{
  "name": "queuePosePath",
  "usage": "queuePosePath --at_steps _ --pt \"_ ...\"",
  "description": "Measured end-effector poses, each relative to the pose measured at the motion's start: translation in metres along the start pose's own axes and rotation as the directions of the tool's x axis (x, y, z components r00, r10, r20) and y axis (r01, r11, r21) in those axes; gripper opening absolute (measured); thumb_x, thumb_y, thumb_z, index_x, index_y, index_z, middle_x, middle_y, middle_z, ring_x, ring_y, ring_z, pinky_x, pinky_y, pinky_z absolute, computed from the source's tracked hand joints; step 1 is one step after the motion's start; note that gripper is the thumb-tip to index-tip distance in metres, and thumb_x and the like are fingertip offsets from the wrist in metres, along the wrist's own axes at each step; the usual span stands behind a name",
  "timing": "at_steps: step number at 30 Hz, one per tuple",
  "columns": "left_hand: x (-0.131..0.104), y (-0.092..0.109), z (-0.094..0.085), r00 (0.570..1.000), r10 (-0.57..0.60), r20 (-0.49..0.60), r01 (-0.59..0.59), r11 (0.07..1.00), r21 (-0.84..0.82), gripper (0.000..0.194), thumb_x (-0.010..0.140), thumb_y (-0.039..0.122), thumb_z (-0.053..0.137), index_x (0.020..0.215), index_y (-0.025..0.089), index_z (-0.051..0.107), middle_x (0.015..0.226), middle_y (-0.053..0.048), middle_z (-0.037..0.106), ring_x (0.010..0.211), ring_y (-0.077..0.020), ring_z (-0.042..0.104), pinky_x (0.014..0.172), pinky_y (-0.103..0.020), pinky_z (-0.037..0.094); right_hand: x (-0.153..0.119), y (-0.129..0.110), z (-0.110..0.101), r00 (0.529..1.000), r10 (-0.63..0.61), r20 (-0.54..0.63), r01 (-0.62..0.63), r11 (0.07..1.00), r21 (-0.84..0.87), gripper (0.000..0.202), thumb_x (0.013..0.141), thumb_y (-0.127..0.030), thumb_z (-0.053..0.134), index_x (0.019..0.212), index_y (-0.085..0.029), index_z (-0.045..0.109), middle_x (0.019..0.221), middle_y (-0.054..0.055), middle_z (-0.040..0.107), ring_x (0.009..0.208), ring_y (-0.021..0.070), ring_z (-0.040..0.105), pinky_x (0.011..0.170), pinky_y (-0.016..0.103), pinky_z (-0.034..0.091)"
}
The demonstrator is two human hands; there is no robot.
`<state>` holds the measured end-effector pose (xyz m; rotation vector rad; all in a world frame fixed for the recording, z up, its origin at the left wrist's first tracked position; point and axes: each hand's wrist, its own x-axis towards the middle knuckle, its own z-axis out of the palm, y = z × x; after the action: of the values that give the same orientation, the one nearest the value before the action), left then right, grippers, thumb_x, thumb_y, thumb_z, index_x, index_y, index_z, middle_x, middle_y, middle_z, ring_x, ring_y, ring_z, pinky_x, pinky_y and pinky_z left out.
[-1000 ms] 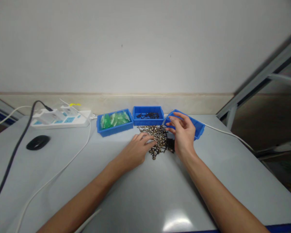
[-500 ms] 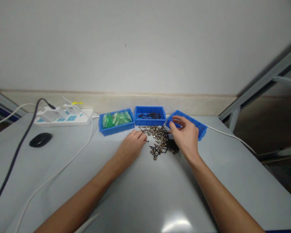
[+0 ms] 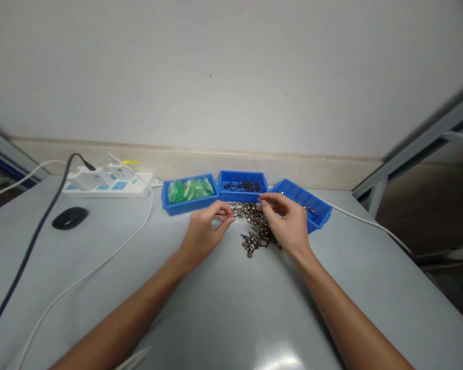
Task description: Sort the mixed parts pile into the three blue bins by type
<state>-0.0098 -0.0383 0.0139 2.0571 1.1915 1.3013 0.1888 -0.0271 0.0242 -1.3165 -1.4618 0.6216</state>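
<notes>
Counter [image 3: 224, 313] under L grip [image 3: 204, 230] & R grip [image 3: 289, 222]. R bin [image 3: 293, 189] just past R grip, brassy pcs [image 3: 309, 209] inside; mid bin [image 3: 237, 196], w/ dark screws [image 3: 247, 186], past both grips. Pile [image 3: 260, 234] betw. grips. R grip nearly together, can't tell if holding. L grip pinched, apparently on 1 screw [image 3: 235, 216]. Prob. best: singles only, lifted clear of pile.
</notes>
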Motion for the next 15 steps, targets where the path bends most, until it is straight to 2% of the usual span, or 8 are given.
queuePosePath --at_steps 1,3,6,8,11,13,15 --pt "0.000 0.001 0.000 1.000 0.007 -0.006 -0.007 1.000 0.004 0.010 0.085 0.012 0.069 0.089 0.018 0.062 0.085 0.001 0.071 0.076 -0.0130 0.070 0.075 -0.023 0.057 -0.001 -0.002 0.002 0.994 0.029 0.106 -0.036 0.997 0.067 0.026 0.082 -0.029 0.063 0.102 -0.016 0.074 0.086 0.008 0.076 0.074 0.0217 0.073 0.075 0.036 0.058" --pt "0.000 0.002 -0.001 1.000 0.021 -0.013 -0.021 1.000 0.004 0.010 0.085 0.013 0.070 0.089 0.018 0.062 0.085 0.001 0.072 0.077 -0.0134 0.071 0.075 -0.023 0.057 -0.003 -0.005 0.006 0.946 0.078 0.314 -0.146 0.969 0.198 0.026 0.080 -0.030 0.067 0.101 -0.017 0.073 0.081 0.006 0.075 0.070 0.0192 0.072 0.069 0.032 0.057" --pt "-0.001 0.004 0.000 0.999 0.039 -0.021 -0.039 0.999 -0.017 0.012 0.084 0.014 0.072 0.090 0.018 0.062 0.085 0.001 0.072 0.078 -0.0137 0.072 0.075 -0.023 0.058 -0.005 -0.006 0.008 0.865 0.134 0.484 -0.305 0.906 0.294 0.026 0.075 -0.034 0.075 0.095 -0.017 0.075 0.080 0.005 0.075 0.070 0.0166 0.070 0.067 0.029 0.055" --pt "-0.001 0.004 0.000 0.999 0.052 -0.011 -0.052 0.998 -0.025 0.013 0.084 0.015 0.073 0.090 0.018 0.062 0.084 0.001 0.072 0.078 -0.0135 0.072 0.076 -0.023 0.058 -0.005 -0.005 0.007 0.839 0.184 0.511 -0.382 0.870 0.313 0.026 0.072 -0.036 0.079 0.089 -0.017 0.076 0.077 0.005 0.075 0.067 0.0153 0.069 0.066 0.027 0.054" --pt "-0.001 0.001 0.000 0.995 0.086 0.044 -0.088 0.995 0.039 0.010 0.086 0.017 0.071 0.094 0.018 0.065 0.086 0.000 0.073 0.078 -0.0143 0.071 0.078 -0.025 0.058 -0.003 -0.003 0.004 0.837 0.239 0.493 -0.417 0.862 0.289 0.029 0.068 -0.038 0.083 0.084 -0.015 0.076 0.066 0.004 0.072 0.059 0.0136 0.065 0.060 0.026 0.052" --pt "0.000 -0.006 0.000 0.984 0.134 0.115 -0.150 0.978 0.146 0.011 0.091 0.019 0.066 0.101 0.018 0.066 0.096 -0.003 0.074 0.089 -0.0177 0.070 0.086 -0.032 0.058 0.000 -0.002 0.003 0.857 0.252 0.449 -0.399 0.876 0.270 0.031 0.067 -0.040 0.084 0.081 -0.014 0.077 0.061 0.003 0.070 0.054 0.0129 0.062 0.056 0.026 0.050" --pt "0.001 -0.015 0.002 0.961 0.183 0.209 -0.235 0.935 0.264 0.020 0.095 0.017 0.057 0.112 0.016 0.066 0.112 -0.009 0.073 0.107 -0.0221 0.066 0.100 -0.041 0.053 0.005 -0.003 0.004 0.903 0.239 0.357 -0.358 0.878 0.318 0.032 0.067 -0.040 0.085 0.085 -0.014 0.077 0.064 0.003 0.071 0.057 0.0139 0.064 0.061 0.027 0.053"
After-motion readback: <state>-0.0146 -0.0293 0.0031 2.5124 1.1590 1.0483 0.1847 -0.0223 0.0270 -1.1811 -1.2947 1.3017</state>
